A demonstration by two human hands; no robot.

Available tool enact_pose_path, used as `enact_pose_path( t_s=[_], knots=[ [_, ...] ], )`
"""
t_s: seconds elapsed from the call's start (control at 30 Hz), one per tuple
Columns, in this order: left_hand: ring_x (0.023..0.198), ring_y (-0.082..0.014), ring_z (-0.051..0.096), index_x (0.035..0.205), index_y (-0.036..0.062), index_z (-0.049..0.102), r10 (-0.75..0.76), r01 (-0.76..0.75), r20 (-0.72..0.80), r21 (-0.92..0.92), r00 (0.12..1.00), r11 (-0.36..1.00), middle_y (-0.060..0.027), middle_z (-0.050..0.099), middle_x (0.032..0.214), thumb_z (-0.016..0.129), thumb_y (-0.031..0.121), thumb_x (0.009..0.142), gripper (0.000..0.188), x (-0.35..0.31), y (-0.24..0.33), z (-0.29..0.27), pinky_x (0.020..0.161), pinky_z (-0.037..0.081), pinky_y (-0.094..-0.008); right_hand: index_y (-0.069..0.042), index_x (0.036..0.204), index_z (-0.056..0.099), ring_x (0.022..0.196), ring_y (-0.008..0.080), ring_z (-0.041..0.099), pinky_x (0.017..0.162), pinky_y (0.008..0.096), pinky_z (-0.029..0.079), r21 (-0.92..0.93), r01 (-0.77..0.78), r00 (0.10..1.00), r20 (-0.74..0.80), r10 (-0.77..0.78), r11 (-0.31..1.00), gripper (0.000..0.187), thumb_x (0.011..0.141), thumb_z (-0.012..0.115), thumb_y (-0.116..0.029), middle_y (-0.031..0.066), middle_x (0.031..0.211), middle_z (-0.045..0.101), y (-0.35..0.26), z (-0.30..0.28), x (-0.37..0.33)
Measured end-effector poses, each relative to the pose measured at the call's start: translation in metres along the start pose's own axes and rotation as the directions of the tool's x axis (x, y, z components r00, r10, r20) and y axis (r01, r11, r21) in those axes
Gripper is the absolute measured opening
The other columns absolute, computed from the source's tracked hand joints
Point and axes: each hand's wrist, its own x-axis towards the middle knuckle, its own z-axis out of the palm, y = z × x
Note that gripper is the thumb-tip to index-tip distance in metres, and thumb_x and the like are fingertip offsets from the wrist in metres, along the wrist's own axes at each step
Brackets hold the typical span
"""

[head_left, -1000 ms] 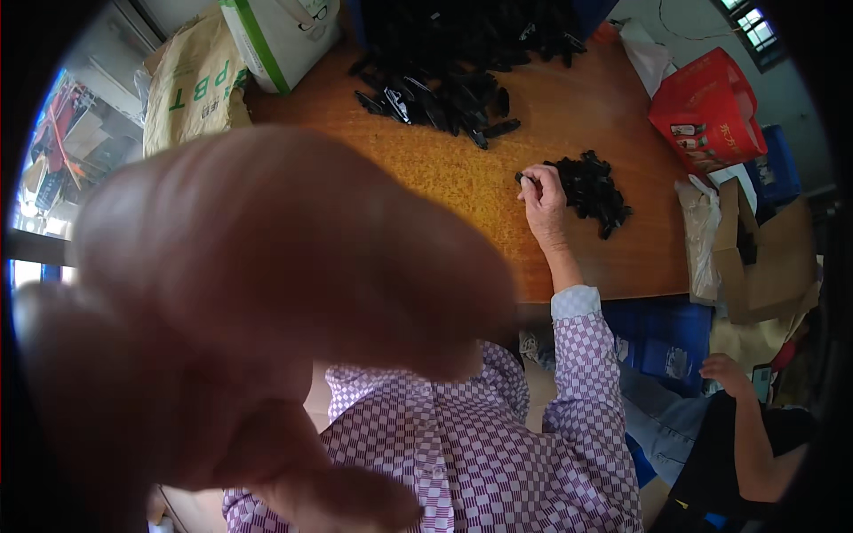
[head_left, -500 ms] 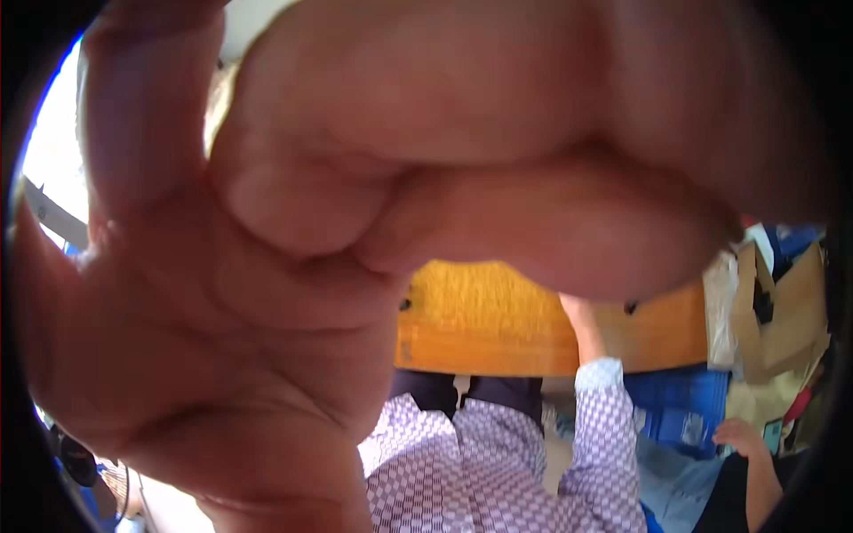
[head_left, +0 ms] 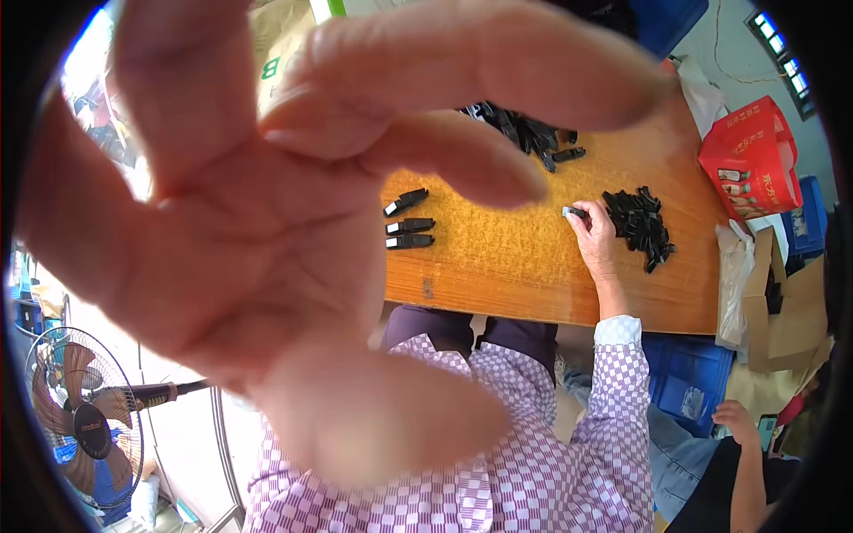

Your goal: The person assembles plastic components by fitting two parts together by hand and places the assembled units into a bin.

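Note:
My left hand is very close to the camera, palm showing and fingers spread, with nothing in it. It hides much of the table's left and far side. Over the wooden table, my right hand pinches a small black plastic piece with a pale end. Just right of that hand lies a pile of small black plastic parts. Left of the middle, several black parts with white patches lie in a column. Another black heap is partly hidden behind my left fingers.
A red bag stands beyond the table's right edge, near an open cardboard box. Below the table sits a blue crate. A fan stands at lower left. Another person's hand shows at lower right.
My left hand has opened from curled fingers and uncovered more of the view. The view has shifted, so the table's parts now show. My right hand with its black piece has come into sight.

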Motion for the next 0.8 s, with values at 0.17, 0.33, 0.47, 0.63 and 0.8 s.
enact_pose_path(
  t_s=[0.17,0.33,0.47,0.63,0.8],
  knots=[
    [0.092,-0.0149,0.065,0.117,0.0032,0.061,-0.176,0.182,-0.055,0.122,0.983,0.976,-0.0065,0.059,0.114,0.061,-0.005,0.088,0.031,0.015,-0.082,-0.028,0.072,0.052,-0.0247,0.0,0.099,0.061,0.078,0.028,0.061,0.069,0.0372,0.05,-0.279,0.122,0.992,0.053,-0.111,0.952,0.02,0.086,0.072,-0.01,0.0107,0.092,0.058,-0.008,-0.021,-0.012],
    [0.112,-0.0309,0.054,0.117,0.0112,0.06,-0.454,0.16,0.14,0.812,0.88,0.561,-0.0087,0.056,0.123,0.067,0.009,0.084,0.034,-0.057,-0.253,-0.076,0.092,0.048,-0.0425,-0.001,0.1,0.06,0.084,0.032,0.06,0.072,0.0418,0.05,-0.359,0.208,0.975,0.156,-0.161,0.91,0.02,0.089,0.069,-0.015,0.0124,0.097,0.056,-0.018,-0.019,-0.018],
    [0.117,-0.033,0.05,0.118,0.012,0.058,-0.645,0.07,0.243,0.905,0.725,0.419,-0.0075,0.054,0.123,0.068,0.015,0.084,0.036,-0.065,-0.283,-0.076,0.096,0.046,-0.0443,-0.001,0.103,0.06,0.086,0.035,0.058,0.072,0.0412,0.049,-0.4,0.187,0.981,0.12,-0.151,0.897,0.019,0.089,0.068,-0.01,0.0131,0.096,0.054,-0.018,-0.027,-0.031],
    [0.112,-0.033,0.051,0.11,0.0091,0.056,-0.719,-0.027,0.329,0.917,0.613,0.397,-0.0085,0.055,0.114,0.07,0.022,0.085,0.031,-0.065,-0.263,-0.076,0.093,0.046,-0.0453,-0.002,0.102,0.06,0.086,0.0343,0.058,0.073,0.0415,0.049,-0.269,0.097,0.995,0.04,-0.09,0.958,0.019,0.088,0.069,-0.012,0.0126,0.097,0.055,-0.018,-0.023,-0.034],
    [0.112,-0.0323,0.051,0.11,0.0073,0.055,-0.634,-0.165,0.55,0.811,0.543,0.562,-0.0094,0.056,0.112,0.069,0.024,0.087,0.032,-0.095,-0.213,-0.045,0.093,0.047,-0.0447,-0.002,0.102,0.06,0.086,0.0331,0.059,0.073,0.0405,0.05,-0.287,0.154,0.988,0.026,-0.153,0.945,0.02,0.088,0.069,-0.012,0.0127,0.096,0.055,-0.011,-0.017,-0.032]
  ],
)
